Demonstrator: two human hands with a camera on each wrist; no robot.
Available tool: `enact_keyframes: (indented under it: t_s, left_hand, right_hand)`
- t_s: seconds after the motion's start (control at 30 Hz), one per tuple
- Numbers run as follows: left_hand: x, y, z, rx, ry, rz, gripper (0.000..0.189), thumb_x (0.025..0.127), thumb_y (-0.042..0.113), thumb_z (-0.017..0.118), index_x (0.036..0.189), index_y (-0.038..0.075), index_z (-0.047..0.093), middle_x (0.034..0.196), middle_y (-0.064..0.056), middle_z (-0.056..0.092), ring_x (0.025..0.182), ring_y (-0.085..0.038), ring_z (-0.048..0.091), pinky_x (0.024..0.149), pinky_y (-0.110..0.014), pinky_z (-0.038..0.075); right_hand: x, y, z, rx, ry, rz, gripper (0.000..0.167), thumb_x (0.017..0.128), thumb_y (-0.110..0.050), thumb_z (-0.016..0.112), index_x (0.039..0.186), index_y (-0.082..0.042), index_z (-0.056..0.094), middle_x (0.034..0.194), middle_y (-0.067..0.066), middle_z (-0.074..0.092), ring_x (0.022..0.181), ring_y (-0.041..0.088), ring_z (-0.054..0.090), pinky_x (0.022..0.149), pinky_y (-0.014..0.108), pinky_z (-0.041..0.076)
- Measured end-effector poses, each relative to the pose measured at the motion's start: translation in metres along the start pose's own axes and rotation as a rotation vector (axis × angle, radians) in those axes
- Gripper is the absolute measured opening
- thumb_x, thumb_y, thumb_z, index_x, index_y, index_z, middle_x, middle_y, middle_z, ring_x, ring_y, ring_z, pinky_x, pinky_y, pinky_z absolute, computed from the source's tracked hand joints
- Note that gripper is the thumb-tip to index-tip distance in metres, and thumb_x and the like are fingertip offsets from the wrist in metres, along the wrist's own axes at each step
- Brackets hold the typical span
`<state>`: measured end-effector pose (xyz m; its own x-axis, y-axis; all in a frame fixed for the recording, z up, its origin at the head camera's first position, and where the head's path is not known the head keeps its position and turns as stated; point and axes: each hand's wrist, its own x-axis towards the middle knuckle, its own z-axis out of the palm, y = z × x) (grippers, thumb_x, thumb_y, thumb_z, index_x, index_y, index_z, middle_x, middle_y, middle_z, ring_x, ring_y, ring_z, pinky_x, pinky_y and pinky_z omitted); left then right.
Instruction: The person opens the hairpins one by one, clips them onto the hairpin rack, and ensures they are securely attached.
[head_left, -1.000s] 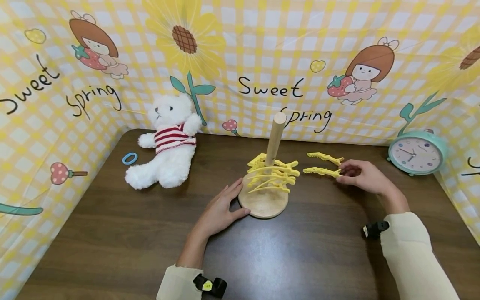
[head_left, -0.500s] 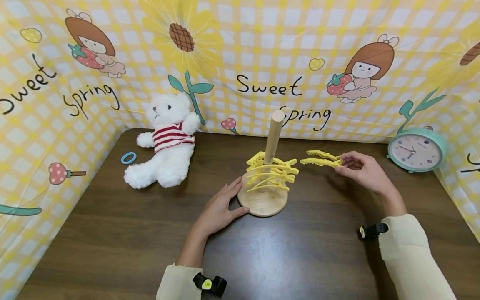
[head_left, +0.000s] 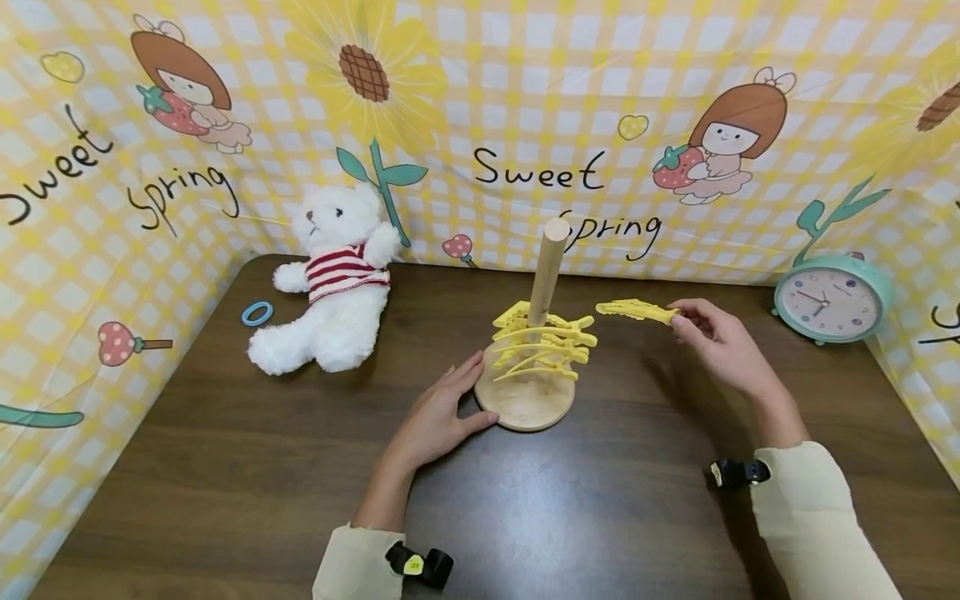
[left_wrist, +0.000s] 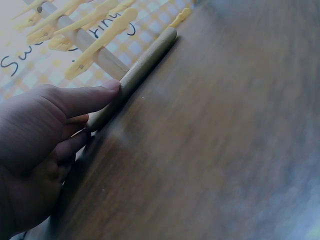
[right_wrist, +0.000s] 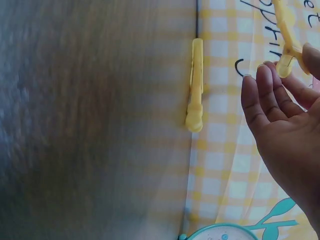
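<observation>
A round wooden stand [head_left: 528, 410] with an upright post carries several yellow hair clips [head_left: 546, 337] clamped around the post's lower part. My left hand [head_left: 437, 417] holds the left rim of the base, thumb at its front edge and fingers along its side. To the right of the stand, my right hand [head_left: 723, 346] pinches one yellow hair clip [right_wrist: 284, 30] by its handle end, raised above the table, its tip pointing left toward the post. Another yellow hair clip [right_wrist: 196, 85] lies on the table behind; the held clip overlaps it in the head view.
A white teddy bear [head_left: 348, 329] in a striped shirt sits at the left back, with a blue ring [head_left: 257, 314] beside it. A mint alarm clock [head_left: 828, 300] stands at the right back. A patterned cloth [head_left: 525, 100] hangs around the brown table [head_left: 247, 475].
The right hand has lifted its clip off the table, up and slightly left, until it overlaps the clip lying behind. The left hand has stayed at the base.
</observation>
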<state>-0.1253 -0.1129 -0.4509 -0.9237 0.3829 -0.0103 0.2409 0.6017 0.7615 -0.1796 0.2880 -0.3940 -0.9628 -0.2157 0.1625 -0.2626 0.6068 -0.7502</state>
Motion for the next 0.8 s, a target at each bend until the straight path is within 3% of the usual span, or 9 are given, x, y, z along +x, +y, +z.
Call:
enact_keyframes:
  t_s: [0.33, 0.57, 0.63, 0.8]
  left_hand:
    - [-0.001, 0.001, 0.000, 0.002, 0.002, 0.000, 0.081, 0.092, 0.032, 0.078, 0.157, 0.004, 0.036, 0.165, -0.003, 0.027, 0.152, -0.029, 0.020, 0.123, -0.047, 0.016]
    - [-0.001, 0.001, 0.000, 0.002, -0.001, -0.014, 0.082, 0.092, 0.033, 0.077, 0.157, 0.005, 0.036, 0.166, -0.003, 0.026, 0.152, -0.029, 0.019, 0.123, -0.047, 0.016]
    - [0.000, 0.002, 0.000, 0.001, -0.002, -0.016, 0.082, 0.092, 0.033, 0.077, 0.157, 0.005, 0.036, 0.166, -0.003, 0.026, 0.153, -0.029, 0.019, 0.123, -0.047, 0.016]
    - [0.000, 0.001, 0.000, -0.005, -0.003, -0.011, 0.081, 0.092, 0.033, 0.077, 0.157, 0.005, 0.036, 0.166, -0.004, 0.026, 0.153, -0.030, 0.019, 0.123, -0.048, 0.016]
  right_hand:
    - [-0.005, -0.018, 0.008, 0.027, 0.191, -0.081, 0.027, 0.095, -0.010, 0.073, 0.117, 0.001, 0.064, 0.093, -0.007, 0.067, 0.087, 0.003, 0.060, 0.075, 0.009, 0.046]
    - [-0.005, -0.030, 0.015, 0.126, 0.281, -0.178, 0.024, 0.087, 0.008, 0.075, 0.110, 0.008, 0.066, 0.086, -0.013, 0.068, 0.079, 0.002, 0.062, 0.071, 0.011, 0.049]
    - [-0.006, -0.043, 0.015, 0.137, 0.306, -0.217, 0.022, 0.085, 0.013, 0.072, 0.106, 0.011, 0.066, 0.084, -0.014, 0.068, 0.075, -0.001, 0.063, 0.068, 0.010, 0.049]
    - [-0.005, -0.052, 0.016, 0.142, 0.368, -0.312, 0.018, 0.083, 0.019, 0.070, 0.100, 0.012, 0.068, 0.081, -0.012, 0.069, 0.070, -0.001, 0.065, 0.064, 0.010, 0.049]
